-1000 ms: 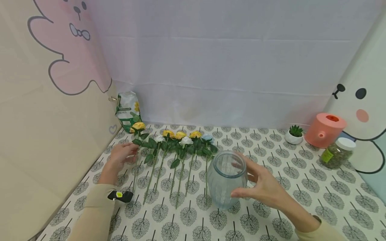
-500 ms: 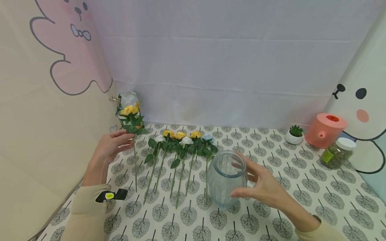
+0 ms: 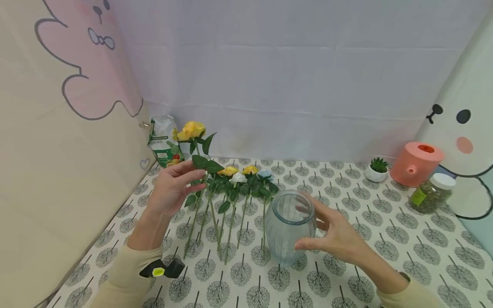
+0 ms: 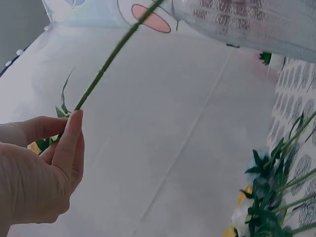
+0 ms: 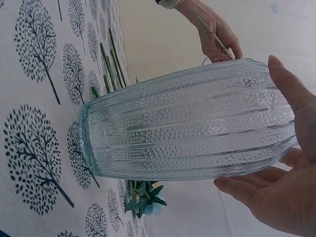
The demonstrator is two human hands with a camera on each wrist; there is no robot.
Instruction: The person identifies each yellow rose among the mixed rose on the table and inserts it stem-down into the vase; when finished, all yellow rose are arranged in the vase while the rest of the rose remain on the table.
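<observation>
My left hand [image 3: 173,188] pinches the stem of a yellow artificial rose [image 3: 192,130] just under its leaves. The flower is lifted above the table, bloom up. In the left wrist view its green stem [image 4: 109,61] runs up and away from the fingertips. My right hand [image 3: 335,233] holds the side of a clear bluish glass vase [image 3: 286,244], thumb in front and fingers behind. The vase stands upright on the table, and its ribbed, dotted wall [image 5: 182,128] fills the right wrist view. Between the hands lie several roses in a row, including a white rose [image 3: 238,178] and a pale blue rose [image 3: 265,174].
A white and green bag [image 3: 162,132] stands at the back left. Toward the right are a small potted succulent [image 3: 376,171], a pink watering can [image 3: 415,164] and a white-lidded jar [image 3: 432,194]. A tree-patterned cloth [image 3: 246,291] covers the table; curtains enclose it.
My left hand has picked up the leftmost yellow rose, raised it off the table and carried it rightward over the row. The right hand and the vase have stayed put.
</observation>
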